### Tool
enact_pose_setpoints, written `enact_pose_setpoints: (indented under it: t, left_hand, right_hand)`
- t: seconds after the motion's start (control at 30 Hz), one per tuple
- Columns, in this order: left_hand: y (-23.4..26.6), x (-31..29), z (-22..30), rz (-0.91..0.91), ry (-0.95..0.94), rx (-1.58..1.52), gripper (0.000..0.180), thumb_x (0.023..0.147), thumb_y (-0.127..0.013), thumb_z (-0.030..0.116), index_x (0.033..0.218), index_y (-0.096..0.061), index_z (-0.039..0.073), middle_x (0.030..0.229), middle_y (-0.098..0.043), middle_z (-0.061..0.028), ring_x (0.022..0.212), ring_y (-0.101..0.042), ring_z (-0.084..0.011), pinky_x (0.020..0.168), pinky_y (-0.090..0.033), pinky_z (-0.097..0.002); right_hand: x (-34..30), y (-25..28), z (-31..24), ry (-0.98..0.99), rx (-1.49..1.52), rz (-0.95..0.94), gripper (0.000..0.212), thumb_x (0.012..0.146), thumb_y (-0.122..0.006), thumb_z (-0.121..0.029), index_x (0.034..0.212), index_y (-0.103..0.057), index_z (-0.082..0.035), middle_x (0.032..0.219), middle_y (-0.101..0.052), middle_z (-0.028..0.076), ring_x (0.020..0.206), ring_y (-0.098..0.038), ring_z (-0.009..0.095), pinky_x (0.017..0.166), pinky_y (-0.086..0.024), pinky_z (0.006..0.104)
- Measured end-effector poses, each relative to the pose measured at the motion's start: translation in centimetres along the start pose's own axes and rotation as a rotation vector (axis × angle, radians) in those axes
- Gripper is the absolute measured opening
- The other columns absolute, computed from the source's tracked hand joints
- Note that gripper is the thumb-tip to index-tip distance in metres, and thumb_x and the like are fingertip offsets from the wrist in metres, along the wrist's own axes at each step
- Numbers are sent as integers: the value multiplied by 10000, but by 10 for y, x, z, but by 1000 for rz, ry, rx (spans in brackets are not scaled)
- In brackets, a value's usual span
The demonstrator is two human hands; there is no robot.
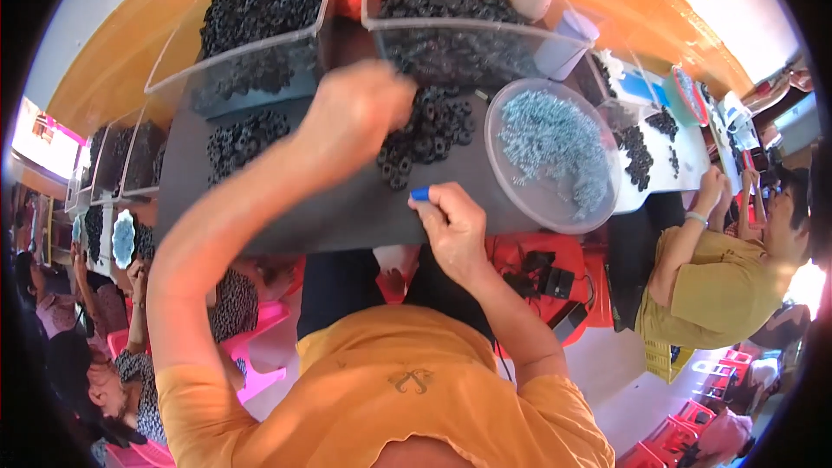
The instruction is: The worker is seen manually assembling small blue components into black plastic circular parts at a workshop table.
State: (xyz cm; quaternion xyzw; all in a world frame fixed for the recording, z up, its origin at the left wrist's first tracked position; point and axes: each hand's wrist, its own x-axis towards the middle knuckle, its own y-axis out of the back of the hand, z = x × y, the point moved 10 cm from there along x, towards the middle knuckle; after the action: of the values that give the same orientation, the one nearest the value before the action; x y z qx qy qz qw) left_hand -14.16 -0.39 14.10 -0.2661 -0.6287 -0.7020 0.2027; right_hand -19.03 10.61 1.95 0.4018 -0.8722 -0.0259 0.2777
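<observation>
My left hand (360, 106) is raised over the dark table, beside a pile of small black ring-shaped parts (431, 126). Motion smears its fingers, so whether it holds anything does not show. Nearer to me, my right hand (455, 230) is at the table's front edge with thumb and index finger brought together. A small blue piece (420, 194) shows at its fingertips; I cannot make out whether it is a wrap on the finger or something held. To the right sits a round clear bowl (496, 172) of small light-blue, metallic-looking pieces (555, 143).
Two clear bins (234, 61) (451, 24) of black parts stand at the back. A second black pile (249, 140) lies left. A white cup (566, 45) stands at the back right. Beside me, a person in a mustard shirt (719, 286) works at a white table (685, 160).
</observation>
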Motion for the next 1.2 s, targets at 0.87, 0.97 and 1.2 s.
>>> enact_pose_setpoints:
  t: [0.87,0.97,1.2]
  left_hand:
    - [-60,-78,23,-117,219,64,260,596,-752,52,832,-641,39,782,-558,-71,733,-553,-251,599,-470,-342]
    - [-54,-80,25,-62,250,24,223,619,-727,21,824,-641,32,796,-576,-81,731,-560,-270,603,-473,-340]
    - [-44,-102,9,17,622,-409,119,725,-680,39,837,-647,17,746,-566,-62,656,-557,-171,581,-448,-260]
  right_hand:
    - [-7,3,20,-60,273,59,134,819,-595,101,917,-619,12,810,-597,67,663,-543,106,595,-440,228]
    - [-5,4,17,-63,262,77,130,821,-596,99,916,-618,14,812,-596,67,659,-541,106,590,-440,231]
    - [-7,3,19,-114,288,137,124,821,-610,88,923,-617,18,807,-588,68,645,-531,102,576,-435,233]
